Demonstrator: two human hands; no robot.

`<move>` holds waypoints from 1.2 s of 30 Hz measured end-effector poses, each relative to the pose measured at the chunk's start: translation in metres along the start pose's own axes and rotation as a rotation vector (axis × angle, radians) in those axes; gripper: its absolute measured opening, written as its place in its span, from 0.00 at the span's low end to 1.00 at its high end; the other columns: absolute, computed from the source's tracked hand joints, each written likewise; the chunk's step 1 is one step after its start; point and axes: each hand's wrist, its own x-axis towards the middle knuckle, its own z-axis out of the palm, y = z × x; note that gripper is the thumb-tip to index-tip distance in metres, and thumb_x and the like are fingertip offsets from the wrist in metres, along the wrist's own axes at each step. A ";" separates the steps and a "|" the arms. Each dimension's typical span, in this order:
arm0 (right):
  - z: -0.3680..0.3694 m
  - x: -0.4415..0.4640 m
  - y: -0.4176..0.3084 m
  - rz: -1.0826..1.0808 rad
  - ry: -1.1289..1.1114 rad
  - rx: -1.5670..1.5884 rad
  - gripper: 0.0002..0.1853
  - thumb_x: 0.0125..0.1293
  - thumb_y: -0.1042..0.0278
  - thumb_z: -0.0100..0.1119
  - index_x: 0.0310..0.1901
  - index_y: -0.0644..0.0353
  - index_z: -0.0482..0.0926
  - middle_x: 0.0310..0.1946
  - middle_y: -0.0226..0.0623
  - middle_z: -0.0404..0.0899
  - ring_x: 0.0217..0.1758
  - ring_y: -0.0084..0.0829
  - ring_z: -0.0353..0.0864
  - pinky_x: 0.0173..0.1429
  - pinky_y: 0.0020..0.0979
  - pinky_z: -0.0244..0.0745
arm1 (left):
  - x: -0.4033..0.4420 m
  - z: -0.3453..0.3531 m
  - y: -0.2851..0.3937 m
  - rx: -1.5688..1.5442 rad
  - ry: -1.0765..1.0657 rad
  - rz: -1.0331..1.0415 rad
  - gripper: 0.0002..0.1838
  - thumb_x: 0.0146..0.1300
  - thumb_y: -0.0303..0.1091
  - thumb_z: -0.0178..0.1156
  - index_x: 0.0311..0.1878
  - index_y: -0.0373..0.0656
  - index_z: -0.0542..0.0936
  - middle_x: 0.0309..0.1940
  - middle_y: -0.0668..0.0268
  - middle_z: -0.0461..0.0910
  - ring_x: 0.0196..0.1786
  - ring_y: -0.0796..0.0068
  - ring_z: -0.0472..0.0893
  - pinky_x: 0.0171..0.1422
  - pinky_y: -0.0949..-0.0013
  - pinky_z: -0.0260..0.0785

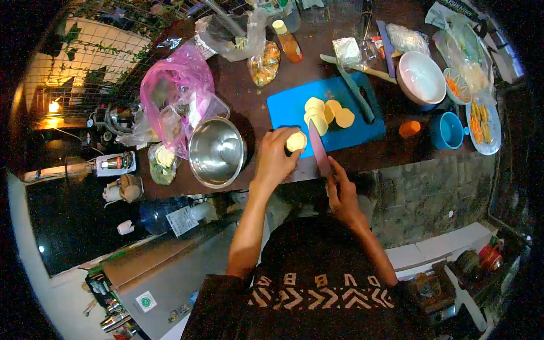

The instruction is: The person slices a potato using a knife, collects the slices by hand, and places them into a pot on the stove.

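Note:
My left hand (276, 154) grips a peeled, pale yellow potato (296, 141) at the near left edge of the blue cutting board (362, 133). Its cut face points toward the board's middle. In my right hand (341, 195) is the handle of a knife with a pinkish blade (320, 153). The blade's tip reaches several round yellow slices (315, 106) that lie partly overlapped on the board. Blade and potato are a small gap apart. A second, dark green knife (356, 93) rests across the board's far right part.
Left of the board stands a steel bowl (216, 152), with a pink plastic bag (175, 93) behind it. To the right are a carrot piece (409, 129), a blue cup (447, 130), a white bowl (421, 78) and a plate of cut vegetables (483, 127). A sauce bottle (288, 42) stands behind.

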 end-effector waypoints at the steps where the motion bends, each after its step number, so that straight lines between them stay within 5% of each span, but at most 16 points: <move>1: -0.002 0.001 -0.001 0.012 0.000 -0.018 0.32 0.72 0.79 0.48 0.77 0.54 0.61 0.25 0.31 0.72 0.25 0.21 0.67 0.32 0.27 0.66 | -0.002 0.003 0.000 -0.130 0.080 0.008 0.28 0.52 0.30 0.75 0.58 0.43 0.80 0.52 0.55 0.83 0.57 0.51 0.80 0.65 0.56 0.72; 5: -0.009 0.002 -0.004 0.004 0.030 -0.041 0.29 0.74 0.76 0.47 0.76 0.56 0.61 0.26 0.32 0.75 0.27 0.20 0.70 0.33 0.27 0.68 | -0.009 0.012 0.001 -0.450 0.243 -0.072 0.25 0.51 0.27 0.74 0.55 0.41 0.80 0.48 0.55 0.82 0.54 0.53 0.80 0.62 0.58 0.72; 17: -0.017 0.011 -0.013 -0.089 0.017 -0.190 0.22 0.75 0.72 0.51 0.69 0.63 0.71 0.29 0.32 0.76 0.30 0.20 0.73 0.36 0.27 0.72 | -0.021 0.001 -0.014 -0.295 0.268 0.018 0.32 0.47 0.22 0.71 0.59 0.42 0.75 0.55 0.54 0.77 0.59 0.48 0.76 0.65 0.56 0.69; 19: -0.012 0.018 -0.025 -0.269 0.021 -0.263 0.23 0.75 0.75 0.51 0.70 0.62 0.71 0.36 0.38 0.82 0.36 0.24 0.80 0.42 0.28 0.76 | -0.026 0.005 -0.014 -0.312 0.291 0.001 0.32 0.48 0.23 0.71 0.60 0.41 0.75 0.56 0.54 0.77 0.60 0.48 0.76 0.66 0.55 0.69; 23: -0.009 0.016 -0.051 0.029 -0.136 -0.388 0.25 0.73 0.77 0.52 0.71 0.60 0.70 0.52 0.48 0.84 0.49 0.33 0.86 0.53 0.31 0.78 | -0.030 0.010 -0.012 -0.348 0.339 -0.030 0.29 0.52 0.22 0.68 0.61 0.41 0.77 0.57 0.54 0.77 0.62 0.48 0.75 0.69 0.55 0.68; 25: -0.004 0.016 -0.047 -0.120 -0.086 -0.344 0.27 0.72 0.79 0.53 0.72 0.59 0.69 0.53 0.51 0.84 0.48 0.39 0.87 0.52 0.34 0.79 | -0.032 0.019 -0.019 -0.369 0.363 -0.028 0.27 0.53 0.22 0.67 0.60 0.41 0.77 0.58 0.53 0.78 0.63 0.49 0.76 0.69 0.56 0.68; 31: 0.003 0.016 -0.067 -0.210 -0.077 -0.396 0.29 0.71 0.80 0.54 0.73 0.51 0.70 0.35 0.47 0.82 0.29 0.37 0.80 0.37 0.39 0.77 | -0.027 0.034 -0.025 -0.606 0.401 -0.100 0.23 0.57 0.21 0.66 0.58 0.40 0.79 0.55 0.55 0.82 0.60 0.55 0.80 0.67 0.59 0.70; 36: 0.005 0.017 -0.074 -0.205 -0.102 -0.564 0.31 0.70 0.80 0.55 0.73 0.47 0.71 0.35 0.49 0.82 0.31 0.41 0.81 0.38 0.39 0.77 | -0.026 0.042 -0.021 -0.760 0.391 -0.221 0.21 0.57 0.23 0.68 0.55 0.40 0.80 0.50 0.57 0.85 0.56 0.61 0.83 0.64 0.60 0.73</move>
